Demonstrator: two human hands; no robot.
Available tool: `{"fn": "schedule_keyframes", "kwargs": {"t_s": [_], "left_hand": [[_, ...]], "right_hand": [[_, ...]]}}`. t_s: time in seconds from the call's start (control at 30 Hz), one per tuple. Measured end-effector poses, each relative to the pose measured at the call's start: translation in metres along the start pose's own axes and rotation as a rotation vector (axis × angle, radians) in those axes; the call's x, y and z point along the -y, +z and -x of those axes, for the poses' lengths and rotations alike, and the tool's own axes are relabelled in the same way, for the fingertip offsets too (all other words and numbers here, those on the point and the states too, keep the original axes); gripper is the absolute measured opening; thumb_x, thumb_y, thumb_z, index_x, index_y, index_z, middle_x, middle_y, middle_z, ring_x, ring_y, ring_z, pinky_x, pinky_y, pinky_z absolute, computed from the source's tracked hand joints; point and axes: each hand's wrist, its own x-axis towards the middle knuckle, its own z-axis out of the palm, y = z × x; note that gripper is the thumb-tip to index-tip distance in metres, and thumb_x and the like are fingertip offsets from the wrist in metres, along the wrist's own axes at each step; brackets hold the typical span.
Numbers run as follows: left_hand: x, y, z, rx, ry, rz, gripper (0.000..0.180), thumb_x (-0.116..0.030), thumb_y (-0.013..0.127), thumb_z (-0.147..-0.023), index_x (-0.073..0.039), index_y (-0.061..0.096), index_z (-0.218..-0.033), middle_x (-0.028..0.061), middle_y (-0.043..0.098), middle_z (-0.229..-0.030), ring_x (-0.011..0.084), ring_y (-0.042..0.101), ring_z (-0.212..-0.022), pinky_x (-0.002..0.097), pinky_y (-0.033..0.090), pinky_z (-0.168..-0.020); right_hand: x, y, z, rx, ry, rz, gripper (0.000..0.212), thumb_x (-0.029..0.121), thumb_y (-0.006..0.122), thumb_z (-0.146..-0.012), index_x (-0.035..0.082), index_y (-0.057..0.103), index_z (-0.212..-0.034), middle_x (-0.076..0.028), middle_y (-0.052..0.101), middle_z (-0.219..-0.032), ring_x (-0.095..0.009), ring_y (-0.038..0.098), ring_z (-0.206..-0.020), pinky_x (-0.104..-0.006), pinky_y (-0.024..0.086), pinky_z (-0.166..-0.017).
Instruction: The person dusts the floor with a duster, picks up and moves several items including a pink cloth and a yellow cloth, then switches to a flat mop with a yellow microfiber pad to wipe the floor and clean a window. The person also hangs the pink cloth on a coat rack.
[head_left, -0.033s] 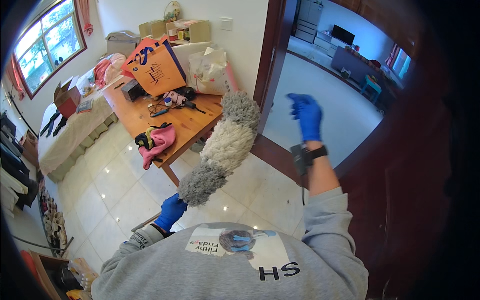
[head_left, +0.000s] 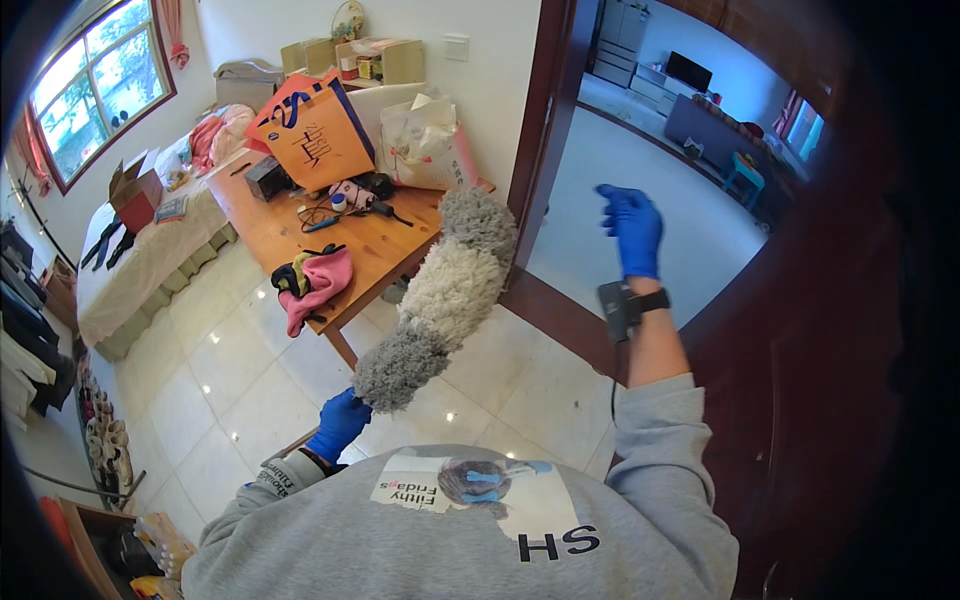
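A long fluffy duster, grey at both ends and cream in the middle, slants up across the view. At its lower end my left hand, in a blue glove, is closed round the handle, which is mostly hidden. My right hand, gloved in blue too, is raised before the doorway, apart from the duster. Its fingers point left, partly bent and somewhat apart, with nothing visible in them. A dark device is strapped at that wrist. Beyond the duster stands a wooden table with a pink cloth item on its near corner.
On the table are an orange paper bag, a white plastic bag, a dark box and cables. A bed stands left under the window. A dark door and door frame border the right. Shoes line the left wall.
My right hand has moved a little to the right, toward the dark door. The duster and my left hand have shifted very slightly left within the view.
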Motion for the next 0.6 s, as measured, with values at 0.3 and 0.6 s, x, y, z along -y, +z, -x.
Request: {"fn": "schedule_keyframes", "kwargs": {"t_s": [0.3,0.6], "left_hand": [[0.019,0.0,-0.004,0.078,-0.063,0.269,0.016,-0.012,0.053,-0.085,-0.005,0.063,-0.096,0.0064,0.064,-0.067,0.0157,0.063,-0.061,0.0296,0.05,-0.058],[0.002,0.005,-0.017,0.091,0.234,0.274,0.021,-0.01,0.049,-0.086,-0.007,0.061,-0.102,0.0067,0.063,-0.065,0.0195,0.064,-0.06,0.0313,0.051,-0.06]], "right_hand": [[-0.051,-0.019,0.026,0.539,-0.033,0.662,0.053,0.019,0.07,-0.073,0.024,0.057,-0.124,-0.011,0.061,-0.089,-0.024,0.06,-0.083,-0.0333,0.048,-0.079],[-0.029,0.05,0.034,0.655,-0.232,0.536,0.019,0.016,0.068,-0.076,0.013,0.072,-0.095,-0.008,0.06,-0.077,-0.018,0.059,-0.072,-0.0293,0.047,-0.07]]}}
